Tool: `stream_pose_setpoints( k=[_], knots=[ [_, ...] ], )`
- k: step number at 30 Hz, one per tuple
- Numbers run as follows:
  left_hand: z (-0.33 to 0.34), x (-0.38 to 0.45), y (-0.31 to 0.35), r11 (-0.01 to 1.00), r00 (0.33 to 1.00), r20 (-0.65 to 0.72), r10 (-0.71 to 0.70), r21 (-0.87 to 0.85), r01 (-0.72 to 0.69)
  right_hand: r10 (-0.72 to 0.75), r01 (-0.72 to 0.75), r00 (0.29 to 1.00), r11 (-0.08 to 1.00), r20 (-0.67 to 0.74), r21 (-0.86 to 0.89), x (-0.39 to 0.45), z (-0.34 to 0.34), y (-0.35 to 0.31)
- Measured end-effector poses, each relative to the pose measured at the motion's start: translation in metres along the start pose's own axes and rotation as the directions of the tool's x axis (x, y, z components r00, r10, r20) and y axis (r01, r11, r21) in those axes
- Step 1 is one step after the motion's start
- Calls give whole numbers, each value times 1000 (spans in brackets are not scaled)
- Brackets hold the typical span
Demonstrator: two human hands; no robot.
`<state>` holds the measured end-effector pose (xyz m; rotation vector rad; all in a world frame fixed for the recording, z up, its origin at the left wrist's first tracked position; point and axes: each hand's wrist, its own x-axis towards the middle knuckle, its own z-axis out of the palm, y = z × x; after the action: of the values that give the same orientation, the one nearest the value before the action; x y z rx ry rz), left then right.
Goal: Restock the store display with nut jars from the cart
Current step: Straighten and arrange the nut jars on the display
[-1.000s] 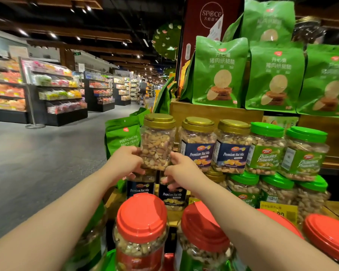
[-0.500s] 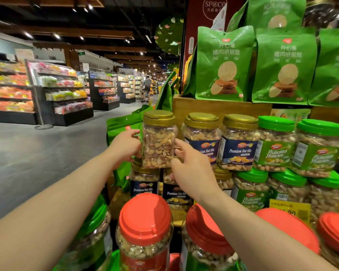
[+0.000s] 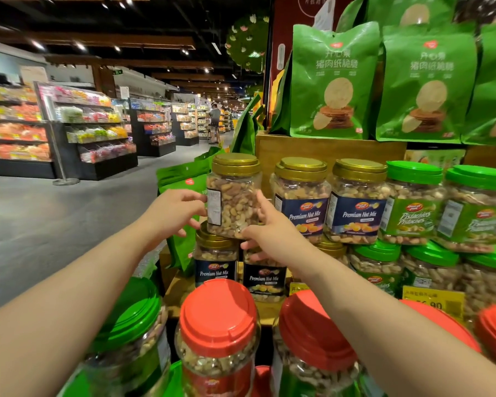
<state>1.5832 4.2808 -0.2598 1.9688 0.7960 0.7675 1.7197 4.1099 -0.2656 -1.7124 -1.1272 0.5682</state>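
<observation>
Nearest the camera stand clear plastic jars of nuts from the cart: a green-lidded jar (image 3: pixel 132 325) at lower left, a red-lidded jar (image 3: pixel 218 336) in the middle and a second red-lidded jar (image 3: pixel 307 339) to its right, with more red lids at the right edge. Both bare forearms reach over them. The left hand (image 3: pixel 172 213) and the right hand (image 3: pixel 269 233) hold a gold-lidded jar of mixed nuts (image 3: pixel 233 196) between them, upright, its label turned away so only a white sticker shows on its left side. The left fingers (image 3: pixel 195 197) curl round the jar's left side; the right fingers press its lower right corner with the thumb up along the wall. The jar sits at the left end of the upper row, on the gold lids of two lower jars (image 3: pixel 216 262) labelled "Premium Nut Mix".

To its right the upper row continues with two more Premium Nut Mix jars (image 3: pixel 301 199), blue labels facing out, then green-lidded pistachio jars (image 3: pixel 413 204) reading "Pistachios". More green-lidded jars fill the row beneath, behind a yellow price tag (image 3: pixel 433 303) showing ".90". Above, a wooden display shelf (image 3: pixel 327 150) carries green snack pouches (image 3: pixel 331 81) printed in Chinese with a picture of round crackers.

Leftward, a grey floor (image 3: pixel 55 224) runs down an aisle past shelving of bright packaged goods (image 3: pixel 92 130); a distant person (image 3: pixel 214 118) stands there under dark ceiling spotlights.
</observation>
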Motion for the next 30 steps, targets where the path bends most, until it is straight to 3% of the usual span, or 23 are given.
stream_pose_setpoints(
  k=[3, 6, 9, 13, 20, 30],
  knots=[
    [4, 1, 4, 984, 1000, -25, -10, -176, 5, -103, 84, 993, 964, -64, -251, -8, 2, 4],
    [15, 7, 10, 892, 997, 64, -51, -447, 74, -248, 174, 960, 893, -131, -415, -17, 11, 10],
    [27, 11, 11, 834, 986, 166, 2, -544, 90, -274, 215, 958, 887, -91, -410, -17, 16, 12],
    [33, 18, 12, 773, 984, 176, 36, -629, 84, -219, 189, 975, 916, -47, -354, -14, 15, 9],
    [35, 22, 19, 809, 987, 161, 25, -582, 75, -211, 197, 977, 902, 6, -385, -15, 18, 7],
    [8, 3, 5, 904, 998, 62, -28, -425, 52, -114, 88, 992, 931, -52, -356, -1, 13, -1]
  ],
)
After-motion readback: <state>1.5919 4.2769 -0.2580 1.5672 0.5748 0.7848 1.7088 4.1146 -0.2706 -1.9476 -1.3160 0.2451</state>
